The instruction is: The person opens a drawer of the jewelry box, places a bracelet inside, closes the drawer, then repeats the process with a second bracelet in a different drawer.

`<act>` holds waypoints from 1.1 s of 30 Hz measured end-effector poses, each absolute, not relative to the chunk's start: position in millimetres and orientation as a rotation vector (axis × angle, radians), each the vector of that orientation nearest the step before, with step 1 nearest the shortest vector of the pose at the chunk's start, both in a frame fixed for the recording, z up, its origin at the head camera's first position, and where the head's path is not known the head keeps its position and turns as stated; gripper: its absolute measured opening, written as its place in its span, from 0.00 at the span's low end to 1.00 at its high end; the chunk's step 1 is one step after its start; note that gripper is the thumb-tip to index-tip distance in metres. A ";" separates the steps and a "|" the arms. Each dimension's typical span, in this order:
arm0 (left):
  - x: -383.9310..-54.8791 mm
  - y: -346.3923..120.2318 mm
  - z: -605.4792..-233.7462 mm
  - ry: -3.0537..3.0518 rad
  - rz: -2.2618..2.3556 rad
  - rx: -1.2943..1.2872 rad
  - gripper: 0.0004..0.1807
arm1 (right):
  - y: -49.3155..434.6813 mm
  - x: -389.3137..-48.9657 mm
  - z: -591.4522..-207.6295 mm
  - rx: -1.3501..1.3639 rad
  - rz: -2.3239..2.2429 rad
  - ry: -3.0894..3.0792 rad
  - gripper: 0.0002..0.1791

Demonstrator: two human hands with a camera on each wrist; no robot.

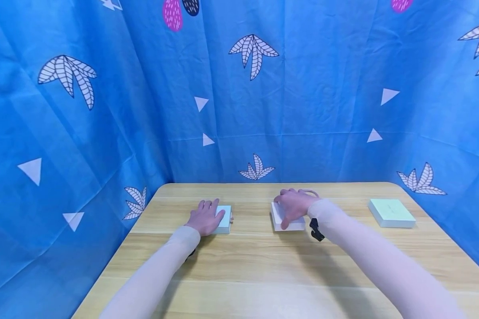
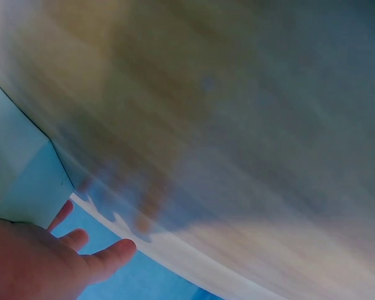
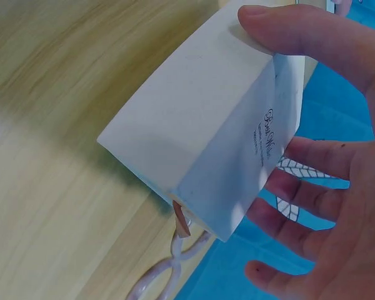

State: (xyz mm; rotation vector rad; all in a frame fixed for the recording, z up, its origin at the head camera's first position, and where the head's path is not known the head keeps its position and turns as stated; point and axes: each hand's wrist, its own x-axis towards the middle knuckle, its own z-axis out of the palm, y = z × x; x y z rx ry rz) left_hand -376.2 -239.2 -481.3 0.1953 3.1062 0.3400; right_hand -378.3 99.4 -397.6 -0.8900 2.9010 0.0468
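Observation:
Toward the left of the table, my left hand [image 1: 203,219] lies against a small light blue box [image 1: 223,220], its thumb over the top and fingers stretched out. The left wrist view shows only part of that box [image 2: 25,156] beside the hand [image 2: 44,259]. My right hand [image 1: 295,206] grips a white box [image 1: 278,217], thumb on the near side and fingers at the far side. Script lettering and a brown ribbon tab [image 3: 181,220] show on this box [image 3: 206,119] in the right wrist view.
A pale green box [image 1: 392,212] lies at the right of the wooden table [image 1: 255,266]. A lilac looped object [image 3: 169,265] lies just beyond the white box. Blue patterned cloth [image 1: 323,88] hangs behind the table and along its sides.

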 end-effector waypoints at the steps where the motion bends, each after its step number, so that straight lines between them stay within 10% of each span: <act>1: -376.5 -238.9 -481.3 3.106 0.341 0.195 0.42 | 97.6 -378.8 -398.1 -0.888 0.048 2.899 0.50; 33: -372.8 -235.5 -477.2 3.106 0.327 0.201 0.42 | 55.8 -387.6 -412.8 -0.907 0.056 2.919 0.50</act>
